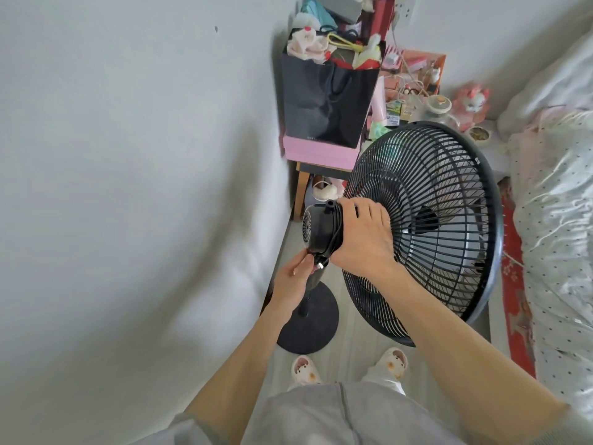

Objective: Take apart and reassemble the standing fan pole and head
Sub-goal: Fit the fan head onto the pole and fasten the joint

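A black standing fan fills the middle of the view. Its round grille (449,200) faces right, and the black motor housing (317,229) points left. My right hand (362,236) grips the housing from above, fingers wrapped over it and the black cord coiled around it. Below the housing, my left hand (293,277) pinches a small part with a silver tip at the neck joint. The pole (309,292) is mostly hidden behind my left hand. It drops to the round black base (309,326) on the floor.
A white wall runs close on the left. A black paper bag (327,101) on a pink box (321,152) stands on a cluttered stool behind the fan. A bed with pale spotted bedding (558,220) lies on the right. My slippered feet (349,364) stand near the base.
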